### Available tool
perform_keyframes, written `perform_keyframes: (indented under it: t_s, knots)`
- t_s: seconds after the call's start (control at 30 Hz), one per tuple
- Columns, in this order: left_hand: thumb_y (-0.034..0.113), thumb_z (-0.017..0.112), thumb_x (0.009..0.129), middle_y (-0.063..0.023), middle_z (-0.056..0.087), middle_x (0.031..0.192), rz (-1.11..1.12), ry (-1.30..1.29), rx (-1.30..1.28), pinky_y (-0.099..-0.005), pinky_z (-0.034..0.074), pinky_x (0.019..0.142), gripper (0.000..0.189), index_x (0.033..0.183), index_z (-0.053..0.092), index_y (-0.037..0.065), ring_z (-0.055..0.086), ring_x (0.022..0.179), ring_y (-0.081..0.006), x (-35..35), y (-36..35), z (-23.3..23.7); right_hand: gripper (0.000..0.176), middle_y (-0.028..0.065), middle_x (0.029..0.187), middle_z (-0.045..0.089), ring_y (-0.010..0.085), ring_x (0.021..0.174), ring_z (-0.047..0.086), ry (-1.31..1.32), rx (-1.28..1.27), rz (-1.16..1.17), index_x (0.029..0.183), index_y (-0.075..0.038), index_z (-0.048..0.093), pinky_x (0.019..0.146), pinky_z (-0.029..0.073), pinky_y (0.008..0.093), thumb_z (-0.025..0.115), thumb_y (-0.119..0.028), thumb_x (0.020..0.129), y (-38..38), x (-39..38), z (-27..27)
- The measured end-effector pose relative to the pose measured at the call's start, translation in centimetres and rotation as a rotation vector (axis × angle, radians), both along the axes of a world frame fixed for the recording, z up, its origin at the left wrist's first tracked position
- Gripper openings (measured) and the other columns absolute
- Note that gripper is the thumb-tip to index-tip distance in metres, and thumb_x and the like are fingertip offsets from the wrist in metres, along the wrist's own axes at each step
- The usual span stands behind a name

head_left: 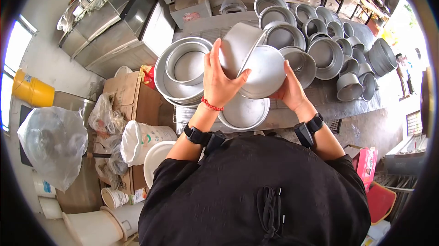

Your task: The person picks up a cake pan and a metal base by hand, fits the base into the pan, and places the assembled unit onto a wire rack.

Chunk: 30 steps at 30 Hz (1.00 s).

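Above the table I hold two round aluminium cake tins, tilted against each other. My left hand (222, 74) is closed on the left cake tin (238, 42), fingers along its outer side and thumb by its rim. My right hand (291, 89) grips the right cake tin (265, 70) from its right side; some of those fingers are hidden behind it. Just beneath them a shallow round tin (244, 117) lies on the table. To the left sits a stack of wide tins (161, 74) with a smaller ring-shaped tin (171, 65) inside.
Several more round tins (325, 56) crowd the right side of the metal table (315, 102), some on their sides. A cardboard box (123, 92) and a white sack (144, 143) stand at the left. A pink box (366, 166) is at the lower right.
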<state>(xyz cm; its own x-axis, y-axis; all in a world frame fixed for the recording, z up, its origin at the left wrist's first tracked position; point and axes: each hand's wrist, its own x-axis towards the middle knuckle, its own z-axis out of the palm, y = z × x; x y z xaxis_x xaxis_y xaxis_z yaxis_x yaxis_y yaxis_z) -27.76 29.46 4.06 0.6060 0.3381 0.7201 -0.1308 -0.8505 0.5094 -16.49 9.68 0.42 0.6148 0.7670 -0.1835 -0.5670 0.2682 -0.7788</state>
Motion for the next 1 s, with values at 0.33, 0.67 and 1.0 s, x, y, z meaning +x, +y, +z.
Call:
perform_keyframes:
  t_s: [0.33, 0.67, 1.0]
  knots:
    - [0.017, 0.078, 0.077, -0.0161, 0.046, 0.135, 0.128, 0.009, -0.573, -0.0348, 0.046, 0.096, 0.08, 0.143, 0.036, -0.001, 0.051, 0.12, -0.0249, -0.8, 4.1, -1.2, 0.065, 0.0009, 0.082, 0.058, 0.0077, 0.063, 0.05, -0.941, -0.41, -0.343, 0.141, -0.011, 0.046, 0.061, 0.046, 0.0215, 0.058, -0.003, 0.078, 1.0, 9.7, 0.3]
    - [0.012, 0.073, 0.078, -0.0144, 0.046, 0.142, 0.133, 0.102, -0.64, -0.0296, 0.047, 0.094, 0.076, 0.144, 0.037, 0.003, 0.052, 0.119, -0.0193, -0.7, 5.3, -2.6, 0.029, 0.0079, 0.094, 0.071, 0.0131, 0.086, 0.069, -1.206, -0.273, 0.0, 0.107, -0.004, 0.056, 0.071, 0.052, 0.0268, 0.068, -0.024, 0.089, 10.2, 26.6, 3.9]
    - [0.01, 0.073, 0.067, -0.0167, 0.056, 0.129, 0.133, 0.245, -0.472, -0.0298, 0.049, 0.082, 0.083, 0.143, 0.04, 0.002, 0.06, 0.103, -0.0211, 2.0, 4.9, -3.5, 0.029, 0.0097, 0.084, 0.073, 0.0151, 0.07, 0.072, -1.014, -0.54, -0.013, 0.105, 0.0, 0.06, 0.057, 0.053, 0.0256, 0.067, -0.023, 0.089, 25.1, 35.0, 0.4]
